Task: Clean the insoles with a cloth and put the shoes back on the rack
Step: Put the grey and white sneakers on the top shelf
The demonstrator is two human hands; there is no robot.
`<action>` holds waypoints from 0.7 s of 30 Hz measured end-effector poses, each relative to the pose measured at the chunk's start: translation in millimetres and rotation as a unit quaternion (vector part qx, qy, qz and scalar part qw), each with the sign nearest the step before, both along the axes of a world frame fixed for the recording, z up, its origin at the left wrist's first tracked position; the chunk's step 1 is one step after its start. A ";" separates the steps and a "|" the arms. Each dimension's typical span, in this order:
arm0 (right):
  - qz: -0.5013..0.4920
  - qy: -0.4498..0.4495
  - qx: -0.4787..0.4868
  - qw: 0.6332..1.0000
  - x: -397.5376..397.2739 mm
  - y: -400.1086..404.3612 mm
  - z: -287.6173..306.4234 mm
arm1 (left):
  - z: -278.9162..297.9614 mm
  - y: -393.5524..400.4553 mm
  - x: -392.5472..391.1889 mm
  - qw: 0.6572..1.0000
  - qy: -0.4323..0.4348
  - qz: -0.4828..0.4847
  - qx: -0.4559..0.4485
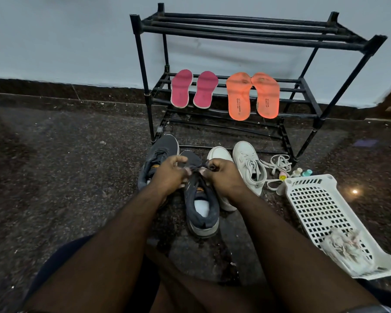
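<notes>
Dark grey lace-up shoe [201, 208], orange tongue label, pale lining visible in the heel, standing on the floor before the black rack [253, 30]; its laces are pinched by both the left hand [169, 175] and the right hand [224, 177], fingers curled. Its mate [158, 154] lies just left, white shoes [248, 163] right. Pink insoles [193, 89] and orange insoles [253, 96] lean on the rack's middle shelf; crumpled cloth [345, 251] in the white basket [314, 199].
</notes>
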State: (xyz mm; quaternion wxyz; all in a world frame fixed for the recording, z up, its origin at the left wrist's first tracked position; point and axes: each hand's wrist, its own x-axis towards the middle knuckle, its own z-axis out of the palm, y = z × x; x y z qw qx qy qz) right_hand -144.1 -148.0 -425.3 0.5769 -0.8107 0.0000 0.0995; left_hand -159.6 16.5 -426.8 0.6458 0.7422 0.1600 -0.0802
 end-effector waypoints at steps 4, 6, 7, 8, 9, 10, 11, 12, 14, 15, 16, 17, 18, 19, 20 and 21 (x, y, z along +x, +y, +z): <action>-0.022 0.074 0.078 0.994 -0.9 3.8 -0.1 | -14.3 -5.0 -6.9 0.973 -0.011 -0.158 0.165; -0.045 0.123 0.130 0.983 -1.9 4.3 0.8 | -19.6 -10.6 -6.5 0.944 -0.040 -0.181 0.273; -0.067 0.137 0.143 0.978 -3.1 3.4 -1.2 | -21.5 -11.8 -5.2 0.941 -0.050 -0.170 0.288; -0.090 0.142 0.146 0.975 -4.8 2.0 -3.7 | -22.4 -12.6 -4.1 0.941 -0.059 -0.161 0.290; -0.110 0.134 0.129 0.976 -6.7 -0.3 -6.6 | -23.3 -12.1 -2.7 0.942 -0.067 -0.156 0.291; -0.126 0.116 0.094 0.981 -7.4 -3.1 -11.7 | -22.4 -12.0 -2.6 0.944 -0.068 -0.156 0.283; -0.136 0.101 0.039 0.985 -9.3 -5.1 -14.3 | -22.5 -11.8 -2.8 0.948 -0.065 -0.157 0.269; -0.146 0.097 0.007 0.984 -10.6 -6.2 -15.9 | -21.6 -11.8 -3.6 0.952 -0.063 -0.159 0.254; -0.164 0.131 0.064 0.976 -11.8 -3.5 -15.0 | -20.8 -11.1 -4.6 0.956 -0.065 -0.165 0.233; -0.177 0.164 0.142 0.960 -10.5 -1.1 -14.1 | -21.7 -10.0 -4.0 0.957 -0.068 -0.175 0.222; -0.190 0.198 0.226 0.935 -8.9 1.4 -12.2 | -22.2 -9.1 -4.0 0.956 -0.072 -0.191 0.210; -0.202 0.229 0.298 0.904 -8.8 3.7 -9.4 | -23.3 -8.1 -3.9 0.957 -0.076 -0.203 0.194; -0.207 0.261 0.349 0.876 -9.5 5.3 -6.5 | -23.6 -7.7 -4.3 0.958 -0.081 -0.210 0.180; -0.207 0.286 0.372 0.858 -11.2 5.7 -4.5 | -24.9 -7.5 -4.8 0.961 -0.085 -0.208 0.164; -0.201 0.301 0.372 0.855 -12.8 5.3 -4.2 | -24.1 -8.2 -5.7 0.963 -0.091 -0.201 0.157; -0.190 0.299 0.341 0.871 -14.9 4.4 -2.6 | -24.6 -9.2 -5.5 0.964 -0.096 -0.192 0.158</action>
